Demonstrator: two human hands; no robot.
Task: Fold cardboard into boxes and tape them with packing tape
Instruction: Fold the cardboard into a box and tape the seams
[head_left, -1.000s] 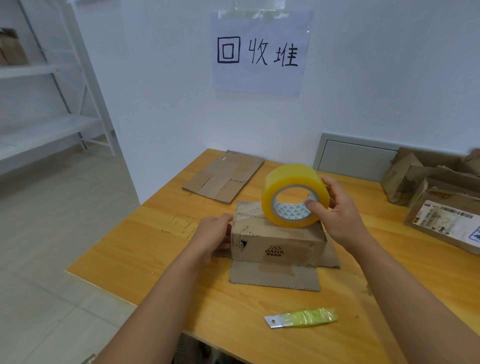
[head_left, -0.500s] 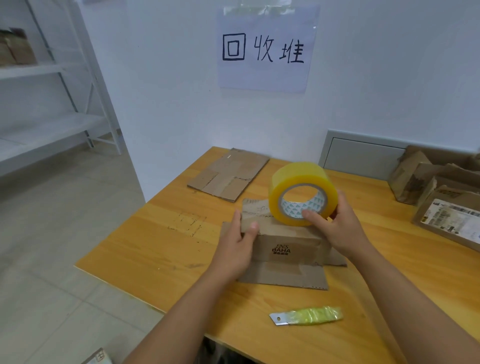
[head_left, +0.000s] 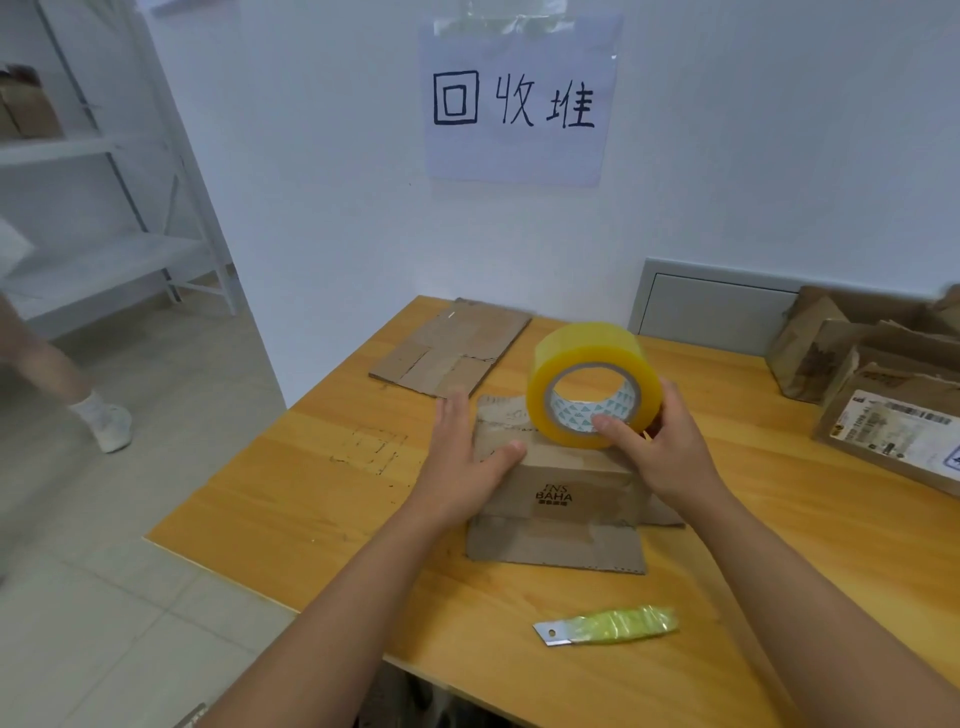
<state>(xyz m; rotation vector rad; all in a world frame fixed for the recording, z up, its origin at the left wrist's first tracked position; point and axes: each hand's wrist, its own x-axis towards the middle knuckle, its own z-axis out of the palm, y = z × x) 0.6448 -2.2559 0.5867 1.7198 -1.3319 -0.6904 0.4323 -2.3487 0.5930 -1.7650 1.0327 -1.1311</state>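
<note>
The left hand (head_left: 462, 462) has shifted since a second ago: then it was pressed against the left end of the box (head_left: 561, 478), now it lies flat over the top left corner, fingers straight, thumb along the front edge, holding the flaps down. The right hand (head_left: 670, 447) has kept its hold on the tape roll (head_left: 592, 382) throughout — thumb inside the core, fingers curled round the far side — and the roll stands on edge on the box top, a little right of centre. Judgement: the flaps are now pinned closed and the tape is placed to start a strip, so the sealing step is about to begin; no fresh tape can be made out on the seam.

The box sits near the middle of the worktop (head_left: 311, 499), its lower flaps splayed flat in front and to the right. Whether anything is inside cannot be told — the top is closed.

A flattened sheet of cardboard (head_left: 452, 348) lies behind the box, well apart from it. A cutter (head_left: 608, 626) with a green handle lies near the front edge of the worktop. At the right stand several worn boxes (head_left: 862, 364), one bearing a printed label; their contents are not visible.
</note>
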